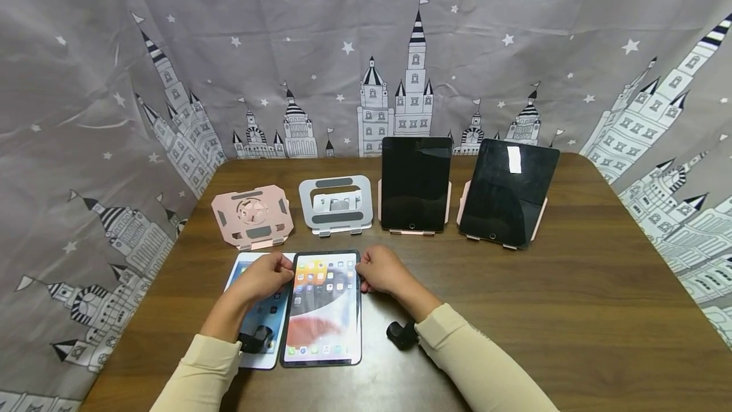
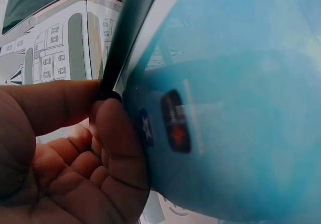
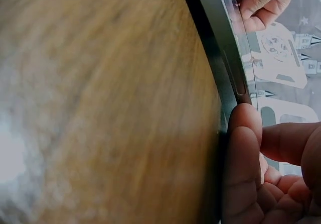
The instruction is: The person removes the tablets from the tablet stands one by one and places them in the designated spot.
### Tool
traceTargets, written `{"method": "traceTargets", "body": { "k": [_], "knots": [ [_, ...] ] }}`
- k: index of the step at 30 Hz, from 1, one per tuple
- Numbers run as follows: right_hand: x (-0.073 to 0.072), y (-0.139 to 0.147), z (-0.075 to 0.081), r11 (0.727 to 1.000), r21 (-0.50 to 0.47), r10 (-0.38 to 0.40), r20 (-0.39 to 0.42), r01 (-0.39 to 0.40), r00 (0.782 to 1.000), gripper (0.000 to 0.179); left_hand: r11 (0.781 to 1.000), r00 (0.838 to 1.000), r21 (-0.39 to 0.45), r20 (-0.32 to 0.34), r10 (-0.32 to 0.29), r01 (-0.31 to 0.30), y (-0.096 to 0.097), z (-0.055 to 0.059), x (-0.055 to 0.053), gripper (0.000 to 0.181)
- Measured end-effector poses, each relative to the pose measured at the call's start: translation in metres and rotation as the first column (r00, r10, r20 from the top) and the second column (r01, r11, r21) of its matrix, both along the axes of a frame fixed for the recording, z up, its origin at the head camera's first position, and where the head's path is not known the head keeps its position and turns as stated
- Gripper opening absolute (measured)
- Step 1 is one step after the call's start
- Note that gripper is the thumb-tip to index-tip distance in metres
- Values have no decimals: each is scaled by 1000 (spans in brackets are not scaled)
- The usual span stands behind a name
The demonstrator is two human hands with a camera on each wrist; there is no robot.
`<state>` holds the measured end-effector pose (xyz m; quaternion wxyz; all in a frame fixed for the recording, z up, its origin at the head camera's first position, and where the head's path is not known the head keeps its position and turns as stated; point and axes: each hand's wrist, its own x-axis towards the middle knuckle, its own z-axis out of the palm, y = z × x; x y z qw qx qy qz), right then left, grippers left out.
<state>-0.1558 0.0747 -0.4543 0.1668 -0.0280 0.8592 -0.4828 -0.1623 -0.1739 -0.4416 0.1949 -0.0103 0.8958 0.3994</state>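
A lit tablet [image 1: 326,320] with a dark border and rows of app icons lies between my two hands. My left hand [image 1: 264,277] pinches its left edge near the top, and in the left wrist view the thumb and forefinger [image 2: 120,128] meet at the dark rim. On the opposite side my right hand [image 1: 384,267] pinches the right edge, with the fingertips [image 3: 246,116] on the tablet's side [image 3: 220,33] in the right wrist view. A second tablet [image 1: 251,323] with a white border and blue screen is beside it, partly covered by my left hand and forearm.
Behind the hands stand a pink folding stand [image 1: 229,224] and a silver-grey one [image 1: 337,224]. To their right, two dark tablets [image 1: 415,183] [image 1: 506,202] lean on pink stands. A grey curtain [image 1: 486,81] with castles hangs past the back edge of the wooden table [image 1: 595,310].
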Motion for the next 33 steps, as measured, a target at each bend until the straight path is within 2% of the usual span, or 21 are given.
{"method": "traceTargets", "body": {
  "k": [19,33],
  "knots": [
    [1,1,4,1000,19,-4,18,3,1000,16,998,1000,-49,-11,-26,25,2,3,0,11],
    [1,1,0,1000,16,-19,24,18,1000,15,997,999,-67,-16,-32,31,3,1,0,11]
  ]
}}
